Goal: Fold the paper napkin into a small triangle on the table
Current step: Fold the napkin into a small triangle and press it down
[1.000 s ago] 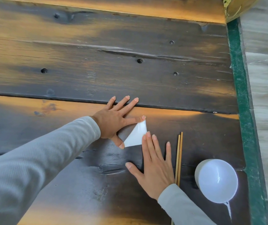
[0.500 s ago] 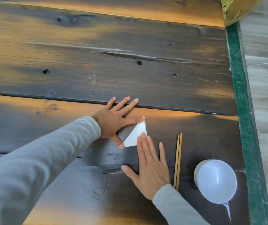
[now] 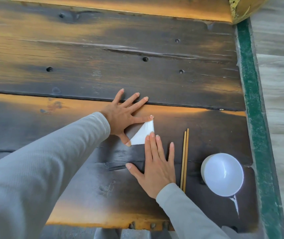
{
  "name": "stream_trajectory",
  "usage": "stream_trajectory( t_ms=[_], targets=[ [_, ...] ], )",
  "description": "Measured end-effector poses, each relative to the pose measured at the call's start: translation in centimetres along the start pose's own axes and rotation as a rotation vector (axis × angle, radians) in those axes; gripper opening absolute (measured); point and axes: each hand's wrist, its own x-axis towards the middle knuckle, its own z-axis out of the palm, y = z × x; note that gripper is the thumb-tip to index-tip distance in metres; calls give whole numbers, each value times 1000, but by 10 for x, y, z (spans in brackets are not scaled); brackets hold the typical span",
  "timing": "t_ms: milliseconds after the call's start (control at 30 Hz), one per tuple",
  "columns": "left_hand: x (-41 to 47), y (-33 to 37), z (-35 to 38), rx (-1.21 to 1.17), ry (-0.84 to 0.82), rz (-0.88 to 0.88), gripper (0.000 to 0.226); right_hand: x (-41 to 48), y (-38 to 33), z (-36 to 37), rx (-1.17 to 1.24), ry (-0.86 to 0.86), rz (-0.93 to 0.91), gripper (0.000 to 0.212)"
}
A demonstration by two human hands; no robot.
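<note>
A white paper napkin (image 3: 143, 133), folded into a small triangle, lies flat on the dark wooden table (image 3: 103, 66). My left hand (image 3: 125, 116) lies spread beside it, the index fingertip pressing the top corner and the thumb tip pressing the lower left corner. My right hand (image 3: 155, 163) rests flat below the napkin with straight fingers, whose tips touch its lower right edge. Both arms wear grey sleeves.
A pair of wooden chopsticks (image 3: 184, 157) lies just right of my right hand. A white bowl (image 3: 223, 175) stands further right near the table's green edge strip (image 3: 251, 100). A yellow object (image 3: 244, 7) shows at the top right corner.
My right hand has slid a little to the left and up, so its fingertips now lie on the napkin's lower right edge. My left hand has kept its place.
</note>
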Motion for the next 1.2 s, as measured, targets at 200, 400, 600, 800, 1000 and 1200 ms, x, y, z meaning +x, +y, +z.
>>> stream_trajectory(
  t_ms=[200,400,600,800,1000,1200],
  targets=[
    [1,30,-7,49,20,58,125,-33,0,4,-3,-20,47,102],
    [1,63,-9,22,15,114,126,-70,11,14,-16,-46,56,102],
    [-2,83,-9,15,8,141,125,-91,17,21,-1,-43,39,99],
    [-2,97,-11,14,12,146,124,-104,24,21,-12,-44,44,98],
    [-5,105,-14,-5,6,130,123,-109,30,18,-26,-63,37,98],
    [-9,106,-13,-15,-2,114,121,-106,29,9,-38,-81,27,96]
  ],
)
